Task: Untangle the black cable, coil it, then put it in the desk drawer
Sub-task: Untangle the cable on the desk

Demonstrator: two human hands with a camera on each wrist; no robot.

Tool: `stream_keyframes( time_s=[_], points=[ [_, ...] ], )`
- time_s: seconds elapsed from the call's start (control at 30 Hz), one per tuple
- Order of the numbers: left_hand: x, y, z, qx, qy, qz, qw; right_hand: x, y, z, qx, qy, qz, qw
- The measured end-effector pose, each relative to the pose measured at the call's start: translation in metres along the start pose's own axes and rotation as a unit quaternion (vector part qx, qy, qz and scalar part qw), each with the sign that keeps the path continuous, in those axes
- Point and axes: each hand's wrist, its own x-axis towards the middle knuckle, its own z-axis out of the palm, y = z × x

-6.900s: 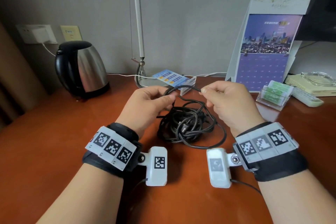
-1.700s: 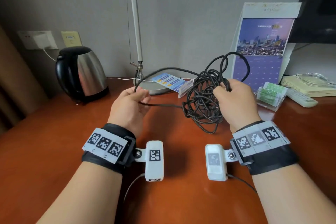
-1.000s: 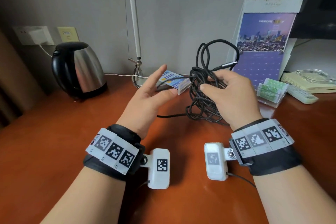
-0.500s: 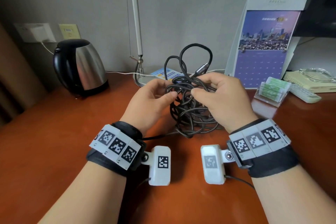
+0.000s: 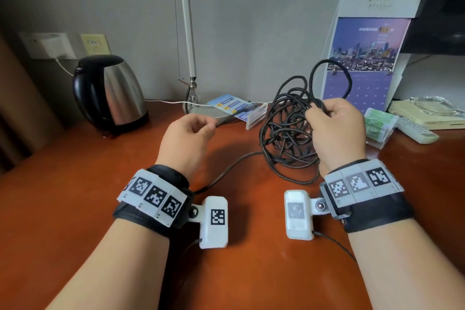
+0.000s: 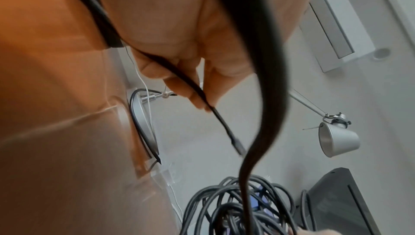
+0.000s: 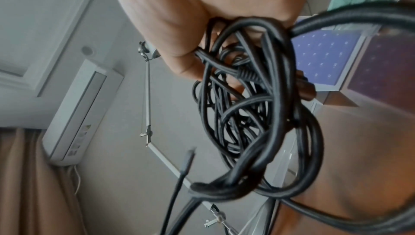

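The black cable [image 5: 286, 133] is a tangled bundle hanging just above the reddish wooden desk [image 5: 75, 209], a little right of centre. My right hand [image 5: 324, 113] grips the bundle's top, with loops standing up above the fist; in the right wrist view the fingers [image 7: 179, 61] curl round several strands [image 7: 258, 114]. My left hand [image 5: 201, 131] is apart to the left, pinching one thin strand. The left wrist view shows this strand's plug end [image 6: 237, 145] sticking out past the fingertips [image 6: 197, 100]. Another strand [image 5: 226, 171] trails over the desk toward my left wrist. No drawer is in view.
A steel kettle [image 5: 110, 93] stands at the back left. The lamp base [image 5: 203, 111] and pole [image 5: 187, 20] are behind my left hand, beside a clear card holder [image 5: 254, 116]. A calendar [image 5: 364, 58], green packets [image 5: 380, 126] and a remote [image 5: 415, 131] stand at the back right.
Half a second ago both hands met at the tangle. Now my left hand has drawn away to the left with a strand, and my right hand has carried the bundle to the right.
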Motion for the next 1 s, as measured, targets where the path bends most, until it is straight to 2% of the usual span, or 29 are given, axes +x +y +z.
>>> stream_keyframes(
  time_s=[0.13,0.3,0.43,0.57,0.73,0.87,0.93,1.0],
  points=[
    [0.0,0.004,-0.002,-0.088,0.039,-0.043,0.994,0.001,0.001,0.0,0.066,0.01,0.059,0.996],
    [-0.007,0.022,-0.004,-0.172,0.061,0.025,0.983,0.008,0.009,-0.001,0.097,0.017,0.105,0.99],
    [-0.012,0.029,-0.007,-0.166,0.075,0.097,0.978,0.016,0.013,-0.006,0.099,0.002,0.134,0.986],
    [-0.017,0.031,-0.005,-0.128,0.032,0.135,0.982,0.015,0.011,-0.008,0.109,-0.018,0.167,0.98],
    [-0.02,0.029,0.0,-0.063,-0.078,0.106,0.989,0.0,-0.01,-0.004,0.216,-0.044,0.203,0.954],
    [-0.023,0.03,0.003,-0.055,-0.117,0.096,0.987,-0.006,-0.013,0.004,0.239,-0.035,0.18,0.954],
    [-0.021,0.029,0.003,-0.069,-0.084,0.126,0.986,-0.007,-0.014,0.006,0.237,-0.023,0.155,0.959],
    [-0.016,0.024,0.0,-0.018,0.008,0.177,0.984,-0.008,-0.016,0.007,0.239,-0.01,0.14,0.961]
  ],
)
